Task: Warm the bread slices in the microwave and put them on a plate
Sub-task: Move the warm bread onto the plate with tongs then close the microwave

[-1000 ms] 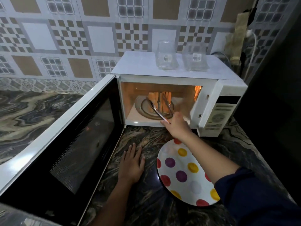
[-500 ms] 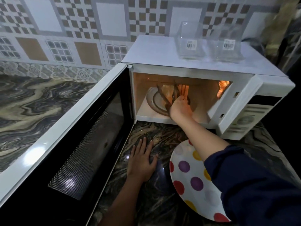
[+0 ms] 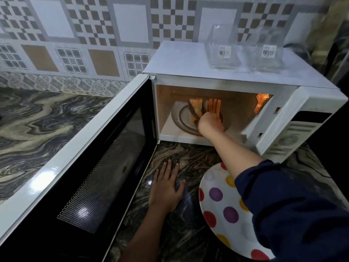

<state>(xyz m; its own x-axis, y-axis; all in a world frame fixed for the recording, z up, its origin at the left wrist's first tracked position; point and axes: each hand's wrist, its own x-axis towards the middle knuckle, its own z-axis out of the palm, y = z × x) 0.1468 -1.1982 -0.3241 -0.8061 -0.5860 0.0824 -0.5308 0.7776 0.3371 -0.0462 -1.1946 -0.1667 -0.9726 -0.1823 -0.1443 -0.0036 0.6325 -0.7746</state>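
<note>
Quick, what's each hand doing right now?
Left hand: open, flat on the countertop.
Right hand: inside the microwave, gripping the tongs by the bread slices.

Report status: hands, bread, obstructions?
Right hand inside white microwave, gripping metal tongs at upright bread slices. Left hand flat on dark marble counter. White polka-dot plate waiting below, no bread yet. Door swung wide, path clear.

Shows bread slices [image 3: 213, 105] standing on edge inside the lit white microwave [image 3: 188, 59] at twelve o'clock, door [image 3: 98, 167] open. Shows the polka-dot plate [image 3: 219, 205] flat at five o'clock.
</note>
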